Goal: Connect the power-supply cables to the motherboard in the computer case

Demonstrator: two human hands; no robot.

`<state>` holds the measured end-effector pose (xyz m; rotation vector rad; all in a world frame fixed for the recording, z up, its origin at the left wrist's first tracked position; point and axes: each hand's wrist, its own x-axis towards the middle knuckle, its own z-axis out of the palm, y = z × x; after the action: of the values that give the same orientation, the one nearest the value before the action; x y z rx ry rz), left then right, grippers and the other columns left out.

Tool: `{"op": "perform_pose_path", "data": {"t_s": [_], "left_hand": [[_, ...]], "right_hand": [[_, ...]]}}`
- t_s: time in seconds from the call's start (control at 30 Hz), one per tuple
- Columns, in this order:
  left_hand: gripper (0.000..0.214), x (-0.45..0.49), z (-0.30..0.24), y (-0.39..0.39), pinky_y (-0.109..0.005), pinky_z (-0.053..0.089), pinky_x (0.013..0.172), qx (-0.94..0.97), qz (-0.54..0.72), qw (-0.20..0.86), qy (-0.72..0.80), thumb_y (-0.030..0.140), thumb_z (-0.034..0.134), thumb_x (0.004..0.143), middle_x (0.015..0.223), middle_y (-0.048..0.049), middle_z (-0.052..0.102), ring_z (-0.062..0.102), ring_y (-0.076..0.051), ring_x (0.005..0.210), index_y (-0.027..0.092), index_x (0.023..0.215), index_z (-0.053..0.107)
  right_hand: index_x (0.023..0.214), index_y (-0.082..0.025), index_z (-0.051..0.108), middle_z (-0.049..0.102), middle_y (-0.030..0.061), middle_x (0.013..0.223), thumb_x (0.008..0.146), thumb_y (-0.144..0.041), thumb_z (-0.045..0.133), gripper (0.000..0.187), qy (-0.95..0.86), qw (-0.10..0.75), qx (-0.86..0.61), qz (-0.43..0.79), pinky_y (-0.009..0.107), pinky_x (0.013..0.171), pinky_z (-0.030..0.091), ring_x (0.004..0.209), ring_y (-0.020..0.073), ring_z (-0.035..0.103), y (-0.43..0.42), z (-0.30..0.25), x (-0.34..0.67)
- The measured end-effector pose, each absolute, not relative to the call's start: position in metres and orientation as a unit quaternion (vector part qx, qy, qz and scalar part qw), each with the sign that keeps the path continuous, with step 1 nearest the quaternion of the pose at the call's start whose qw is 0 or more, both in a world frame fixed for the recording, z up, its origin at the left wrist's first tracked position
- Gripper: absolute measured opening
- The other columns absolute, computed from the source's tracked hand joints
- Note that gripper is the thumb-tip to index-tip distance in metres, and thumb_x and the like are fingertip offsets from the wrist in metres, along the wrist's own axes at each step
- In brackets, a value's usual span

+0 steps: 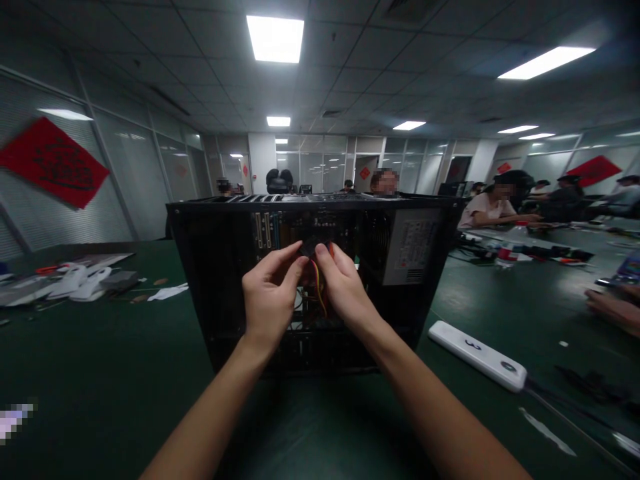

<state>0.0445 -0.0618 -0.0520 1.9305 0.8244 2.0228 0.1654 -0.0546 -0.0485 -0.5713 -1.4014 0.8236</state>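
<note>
An open black computer case (193, 267) stands on the table in front of me, its inside facing me. Both my hands reach into its opening. Thumb and index finger of my left hand (270, 287) pinch the near edge of a small dark part (311, 247), whose exact kind is too dark to tell. My right hand (345, 283) is closed at the other side of that part, thumb on top. Red, yellow and black cable wires (319, 287) hang down between my hands. A power supply (413, 247) with a label sits inside the case at upper right.
A white power strip (477, 355) lies on the green table (125, 393) to the right. Plastic bags (85, 283) and scraps lie at left. A bottle (509, 250) and dark cables are at right. Another person's hand (615, 308) rests at the right edge; other people sit farther back.
</note>
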Motion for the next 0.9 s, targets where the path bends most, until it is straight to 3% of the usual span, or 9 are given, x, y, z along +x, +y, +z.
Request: {"op": "perform_pose_path", "data": {"t_s": [0.17,0.3,0.37,0.5,0.57,0.63,0.7,0.8,0.9], "left_hand": [[0.033,0.033,-0.057,-0.052,-0.029,0.055,0.09,0.742,0.584,-0.189,0.27,0.013,0.053,0.094,0.11,-0.0109,0.069,0.066,-0.017,0.099,0.011,0.126,0.061],[0.028,0.018,-0.05,-0.049,-0.029,0.056,0.086,0.753,0.49,-0.342,0.276,0.016,0.052,0.095,0.105,-0.0124,0.069,0.067,-0.019,0.095,0.008,0.12,0.061],[0.026,0.012,-0.046,-0.049,-0.029,0.056,0.081,0.752,0.46,-0.387,0.271,0.019,0.052,0.096,0.099,-0.0119,0.07,0.068,-0.019,0.088,0.007,0.116,0.063],[0.027,0.007,-0.044,-0.048,-0.03,0.057,0.078,0.755,0.44,-0.409,0.264,0.023,0.051,0.097,0.095,-0.0117,0.071,0.068,-0.02,0.083,0.006,0.114,0.064],[0.027,0.009,-0.047,-0.046,-0.03,0.057,0.077,0.764,0.435,-0.397,0.265,0.022,0.051,0.096,0.095,-0.0115,0.071,0.068,-0.02,0.084,0.006,0.113,0.064],[0.026,0.011,-0.05,-0.043,-0.03,0.057,0.077,0.773,0.433,-0.38,0.267,0.021,0.051,0.097,0.096,-0.011,0.071,0.068,-0.019,0.083,0.006,0.113,0.064],[0.025,0.013,-0.054,-0.039,-0.031,0.058,0.077,0.778,0.433,-0.368,0.269,0.021,0.049,0.097,0.097,-0.0108,0.071,0.068,-0.019,0.083,0.007,0.112,0.065],[0.025,0.014,-0.059,-0.033,-0.033,0.059,0.077,0.792,0.424,-0.335,0.285,0.021,0.049,0.097,0.098,-0.011,0.071,0.069,-0.02,0.083,0.009,0.109,0.066],[0.023,0.016,-0.069,-0.025,-0.036,0.059,0.083,0.823,0.396,-0.269,0.305,0.02,0.052,0.095,0.104,-0.0119,0.071,0.069,-0.023,0.091,0.011,0.109,0.067]], "right_hand": [[0.094,-0.018,0.056,0.061,0.0022,0.088,0.092,-0.053,0.049,0.036,-0.584,0.675,-0.269,0.362,0.029,0.081,0.048,0.085,0.017,0.059,-0.052,-0.056,0.156],[0.099,-0.017,0.058,0.063,0.0036,0.095,0.094,-0.053,0.047,0.039,-0.614,0.659,-0.256,0.35,0.029,0.088,0.046,0.091,0.017,0.059,-0.05,-0.059,0.152],[0.095,-0.015,0.06,0.064,0.0037,0.092,0.095,-0.058,0.042,0.046,-0.652,0.626,-0.267,0.335,0.028,0.085,0.047,0.087,0.0165,0.059,-0.051,-0.058,0.156],[0.077,-0.013,0.061,0.062,0.0057,0.076,0.095,-0.067,0.027,0.066,-0.729,0.529,-0.346,0.262,0.029,0.069,0.047,0.073,0.0172,0.057,-0.051,-0.048,0.179],[0.091,-0.013,0.065,0.066,0.0083,0.086,0.099,-0.057,0.03,0.057,-0.737,0.544,-0.362,0.172,0.032,0.077,0.05,0.082,0.0196,0.061,-0.051,-0.042,0.192],[0.118,-0.016,0.061,0.067,0.0101,0.104,0.102,-0.036,0.037,0.035,-0.751,0.559,-0.344,0.067,0.036,0.091,0.049,0.098,0.0207,0.063,-0.051,-0.037,0.203],[0.132,-0.02,0.053,0.062,0.0105,0.12,0.097,-0.016,0.04,0.038,-0.797,0.518,-0.308,-0.02,0.04,0.1,0.046,0.113,0.0207,0.059,-0.051,-0.036,0.21],[0.129,-0.023,0.058,0.055,0.0103,0.131,0.09,-0.002,0.041,0.047,-0.854,0.42,-0.285,-0.115,0.041,0.104,0.046,0.124,0.022,0.052,-0.049,-0.042,0.214],[0.127,-0.021,0.059,0.057,0.0118,0.128,0.091,-0.003,0.045,0.043,-0.859,0.354,-0.33,-0.167,0.041,0.102,0.049,0.121,0.0239,0.053,-0.043,-0.059,0.216]]}}
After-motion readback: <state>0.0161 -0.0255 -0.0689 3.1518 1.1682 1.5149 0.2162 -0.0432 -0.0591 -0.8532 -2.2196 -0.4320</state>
